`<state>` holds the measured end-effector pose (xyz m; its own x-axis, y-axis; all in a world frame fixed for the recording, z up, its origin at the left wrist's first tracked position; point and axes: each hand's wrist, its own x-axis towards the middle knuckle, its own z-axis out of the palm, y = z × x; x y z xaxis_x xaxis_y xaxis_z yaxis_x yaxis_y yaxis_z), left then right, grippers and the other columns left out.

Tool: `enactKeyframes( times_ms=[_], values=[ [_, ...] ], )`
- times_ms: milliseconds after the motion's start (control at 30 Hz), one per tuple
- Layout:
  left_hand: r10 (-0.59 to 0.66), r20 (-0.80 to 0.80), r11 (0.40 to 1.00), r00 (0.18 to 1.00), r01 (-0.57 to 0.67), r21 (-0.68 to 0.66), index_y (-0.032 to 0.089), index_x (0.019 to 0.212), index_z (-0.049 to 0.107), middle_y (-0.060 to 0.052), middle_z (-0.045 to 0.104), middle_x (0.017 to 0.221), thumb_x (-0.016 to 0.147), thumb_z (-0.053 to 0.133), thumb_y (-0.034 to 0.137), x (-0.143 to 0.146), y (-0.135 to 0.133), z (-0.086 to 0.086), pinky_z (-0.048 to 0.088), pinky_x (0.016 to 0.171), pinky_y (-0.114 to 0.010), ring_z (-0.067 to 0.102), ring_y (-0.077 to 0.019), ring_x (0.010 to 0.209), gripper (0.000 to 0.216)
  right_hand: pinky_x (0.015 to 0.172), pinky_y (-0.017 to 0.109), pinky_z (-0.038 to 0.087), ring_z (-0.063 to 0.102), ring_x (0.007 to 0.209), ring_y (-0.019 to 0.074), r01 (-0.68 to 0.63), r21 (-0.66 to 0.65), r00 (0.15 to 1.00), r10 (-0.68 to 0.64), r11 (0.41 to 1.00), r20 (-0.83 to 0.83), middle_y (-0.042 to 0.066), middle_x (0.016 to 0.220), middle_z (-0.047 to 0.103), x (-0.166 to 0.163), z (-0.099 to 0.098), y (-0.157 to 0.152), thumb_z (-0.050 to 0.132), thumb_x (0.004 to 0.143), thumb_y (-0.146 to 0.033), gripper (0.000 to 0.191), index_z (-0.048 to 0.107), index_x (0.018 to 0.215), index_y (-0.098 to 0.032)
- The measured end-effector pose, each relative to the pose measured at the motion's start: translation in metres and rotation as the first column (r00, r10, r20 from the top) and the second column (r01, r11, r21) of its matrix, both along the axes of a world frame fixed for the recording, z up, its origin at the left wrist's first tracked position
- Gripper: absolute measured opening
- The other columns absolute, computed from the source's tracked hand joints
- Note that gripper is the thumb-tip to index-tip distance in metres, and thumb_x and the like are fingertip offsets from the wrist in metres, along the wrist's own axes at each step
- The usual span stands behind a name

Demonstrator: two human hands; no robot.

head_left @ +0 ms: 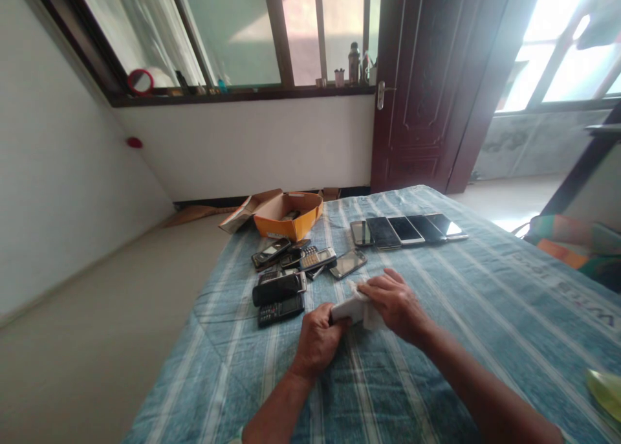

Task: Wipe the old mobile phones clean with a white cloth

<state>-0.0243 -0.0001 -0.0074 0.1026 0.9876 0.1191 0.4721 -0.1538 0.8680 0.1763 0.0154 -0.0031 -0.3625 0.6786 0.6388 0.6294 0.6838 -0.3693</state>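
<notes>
My left hand (pixel 317 340) is closed around the near end of a white phone (pixel 345 310), holding it just above the striped tablecloth (pixel 475 314). My right hand (pixel 395 301) lies over the phone's other end, fingers pressing a white cloth (pixel 369 316) against it. A pile of old keypad phones (pixel 286 276) lies just left of and beyond my hands. Further back, a row of several dark smartphones (pixel 407 230) lies side by side.
An open orange cardboard box (pixel 288 216) sits at the table's far left edge. A dark wooden door (pixel 427 81) and a window sill with bottles stand behind. A yellow-green object (pixel 604 389) shows at the right edge. Bare floor lies to the left.
</notes>
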Motion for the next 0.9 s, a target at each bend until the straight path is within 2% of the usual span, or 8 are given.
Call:
enactKeyframes(
  times_ms=[67,133,267,367,467,700,767,900],
  values=[
    [0.001,0.006,0.999,1.000,-0.001,-0.036,0.016,0.067,0.063,0.003,0.052,0.061,0.066,0.061,0.034,0.000,0.001,0.001,0.036,0.057,-0.024,0.048,-0.0140,0.061,0.019,0.091,0.039,0.043,0.060,0.087,0.0185,-0.013,-0.128,0.990,-0.005,0.992,-0.141,0.006,0.094,0.068,0.015,-0.003,0.007,0.050,0.092,-0.023,0.026,0.070,0.108,-0.023],
    [0.004,0.019,0.998,1.000,-0.003,-0.062,0.015,0.069,0.064,0.004,0.051,0.060,0.066,0.061,0.035,0.000,0.001,0.002,0.036,0.057,-0.024,0.049,-0.0143,0.061,0.020,0.077,0.032,0.047,0.061,0.084,0.0181,-0.066,-0.299,0.943,-0.039,0.952,-0.331,0.006,0.093,0.068,0.024,-0.004,0.012,0.054,0.089,-0.032,0.026,0.072,0.105,-0.022],
    [0.007,0.054,0.997,0.999,-0.003,-0.076,0.015,0.067,0.064,0.004,0.051,0.058,0.065,0.064,0.036,0.000,0.001,0.001,0.035,0.057,-0.024,0.048,-0.0136,0.059,0.021,0.065,0.026,0.046,0.061,0.073,0.0159,-0.271,-0.549,0.732,-0.201,0.791,-0.651,0.003,0.083,0.068,0.027,-0.005,0.012,0.068,0.075,-0.045,0.038,0.074,0.100,-0.018],
    [0.005,0.088,0.997,0.996,0.003,-0.082,0.015,0.069,0.066,0.004,0.052,0.059,0.064,0.065,0.037,-0.001,0.002,-0.001,0.036,0.057,-0.023,0.049,-0.0137,0.060,0.023,0.064,0.026,0.045,0.061,0.069,0.0158,-0.431,-0.594,0.594,-0.282,0.679,-0.754,0.004,0.079,0.069,0.024,-0.003,0.009,0.075,0.067,-0.049,0.049,0.073,0.103,-0.015],
    [0.003,0.127,0.995,0.992,0.009,-0.097,0.015,0.071,0.067,0.003,0.055,0.060,0.064,0.066,0.038,-0.002,0.002,-0.003,0.038,0.058,-0.024,0.050,-0.0143,0.062,0.024,0.062,0.027,0.044,0.060,0.063,0.0153,-0.512,-0.577,0.525,-0.301,0.636,-0.797,0.004,0.074,0.069,0.023,-0.002,0.007,0.077,0.064,-0.050,0.053,0.073,0.102,-0.014],
    [0.010,0.282,0.991,0.959,0.028,-0.134,0.013,0.073,0.068,0.002,0.059,0.063,0.061,0.071,0.036,-0.003,0.002,-0.006,0.040,0.058,-0.023,0.051,-0.0137,0.062,0.026,0.055,0.025,0.042,0.059,0.059,0.0152,-0.524,-0.577,0.452,-0.370,0.627,-0.812,0.004,0.067,0.068,0.019,0.001,0.005,0.080,0.058,-0.050,0.050,0.075,0.093,-0.014],
    [0.008,0.322,0.988,0.947,0.043,-0.151,0.013,0.071,0.067,0.003,0.058,0.060,0.060,0.073,0.035,-0.002,0.002,-0.006,0.038,0.057,-0.023,0.050,-0.0124,0.059,0.025,0.055,0.024,0.042,0.059,0.059,0.0142,-0.490,-0.568,0.454,-0.362,0.662,-0.814,0.003,0.067,0.068,0.018,0.009,0.004,0.081,0.058,-0.049,0.047,0.075,0.090,-0.014],
    [-0.006,0.413,0.979,0.910,0.089,-0.181,0.012,0.073,0.067,0.003,0.058,0.060,0.060,0.074,0.035,0.004,0.001,-0.004,0.037,0.056,-0.023,0.048,-0.0110,0.057,0.028,0.057,0.023,0.042,0.057,0.062,0.0132,-0.337,-0.512,0.518,-0.298,0.790,-0.802,0.002,0.071,0.068,0.015,0.032,0.000,0.078,0.063,-0.047,0.039,0.075,0.087,-0.016]
  ],
)
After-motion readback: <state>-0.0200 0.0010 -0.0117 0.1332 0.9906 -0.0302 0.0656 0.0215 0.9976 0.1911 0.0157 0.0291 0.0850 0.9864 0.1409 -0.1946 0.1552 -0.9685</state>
